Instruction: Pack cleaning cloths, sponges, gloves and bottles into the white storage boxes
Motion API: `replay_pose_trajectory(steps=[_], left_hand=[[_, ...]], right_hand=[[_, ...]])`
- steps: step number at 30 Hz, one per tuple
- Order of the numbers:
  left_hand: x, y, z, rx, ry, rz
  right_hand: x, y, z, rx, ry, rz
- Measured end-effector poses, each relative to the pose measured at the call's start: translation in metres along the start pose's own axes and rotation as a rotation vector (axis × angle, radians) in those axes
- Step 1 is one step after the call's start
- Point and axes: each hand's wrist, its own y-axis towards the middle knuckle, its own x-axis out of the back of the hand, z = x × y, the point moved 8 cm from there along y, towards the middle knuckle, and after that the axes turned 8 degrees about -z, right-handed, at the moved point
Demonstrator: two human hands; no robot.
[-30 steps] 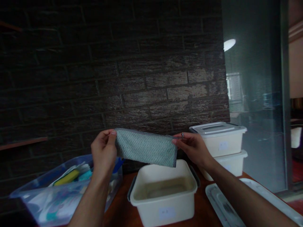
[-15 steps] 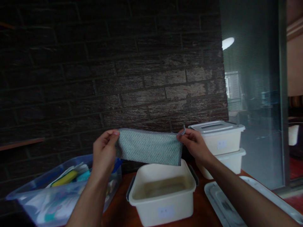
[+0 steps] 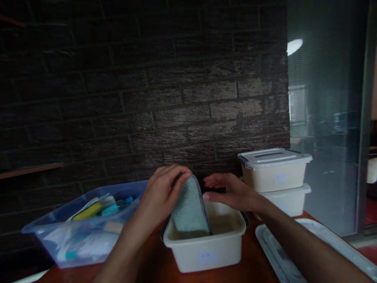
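Note:
A pale green textured cleaning cloth [image 3: 191, 208] with a black-and-white checked edge hangs from my left hand [image 3: 165, 188], which pinches it at the top. Its lower end reaches down inside an open white plastic bin [image 3: 210, 253] with a small label on the front. To the right of the cloth, my right hand [image 3: 228, 190] is above the bin's back right side, its thumb and fingers apart and nothing between them. The bin's floor is partly hidden behind the cloth and the front wall.
On the left stands a clear blue plastic tub [image 3: 79, 236] of cleaning things, including a yellow item [image 3: 87, 211]. Two stacked lidded white boxes [image 3: 275, 175] are at the back right. A loose lid [image 3: 273, 247] lies on the wooden table [image 3: 159, 259], before a dark brick wall [image 3: 188, 98].
The cloth, earlier stretched flat between both hands above the bin, now hangs folded and lowered into it. My right hand has let go; my left hand has moved right.

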Motion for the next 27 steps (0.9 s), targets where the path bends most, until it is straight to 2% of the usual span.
replay_pose_trajectory(steps=[3, 6, 10, 13, 15, 18, 24, 27], left_hand=[[-0.013, -0.003, -0.029, -0.1, -0.005, 0.13], [-0.018, -0.006, -0.037, -0.099, -0.031, 0.184], [-0.011, -0.006, -0.008, 0.094, -0.053, 0.119], [-0.013, -0.005, 0.019, 0.268, -0.219, 0.12], [-0.016, -0.004, 0.029, 0.337, -0.361, 0.122], [-0.021, -0.004, 0.03, 0.371, -0.428, 0.136], [-0.031, -0.011, 0.012, 0.307, -0.296, 0.183], [-0.033, -0.012, 0.019, 0.404, -0.418, 0.147]], right_hand=[[-0.016, -0.006, 0.03, 0.104, 0.046, 0.06], [-0.015, -0.008, 0.035, 0.129, -0.043, 0.009], [-0.007, -0.005, 0.02, 0.079, 0.037, -0.025], [0.0, -0.001, 0.012, 0.052, 0.119, -0.055], [0.002, 0.001, 0.01, 0.047, 0.137, -0.051], [0.0, 0.001, 0.012, 0.047, 0.098, -0.029], [0.002, -0.003, 0.027, 0.108, 0.086, -0.073], [0.007, -0.003, 0.028, 0.106, 0.104, -0.11]])
